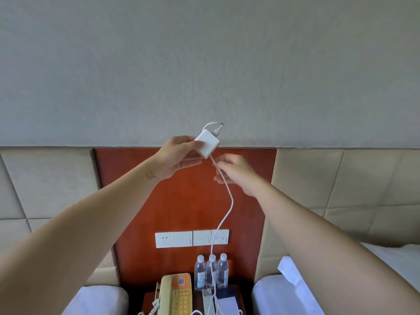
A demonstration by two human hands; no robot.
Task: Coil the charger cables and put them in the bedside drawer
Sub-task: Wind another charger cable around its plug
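Three water bottles [211, 272] stand in a row at the far side of the worktop [148, 302], caps on and contents clear. They sit just right of the yellow phone [176, 294].

Both arms are raised and stretched forward in front of the red wood panel [136, 201].

The left hand [179, 155] grips the white charger block [208, 145] by its left end, fingers curled round it. A short loop of the cable [229, 201] arcs over the block's top to its plug.

The right hand [234, 171], just right of and below the block, pinches the cable close under it.

From there the cable hangs down past the socket panel [192, 239] and crosses the middle bottle. Its slack lies on the worktop at the near edge, beside a white notepad [227, 303].
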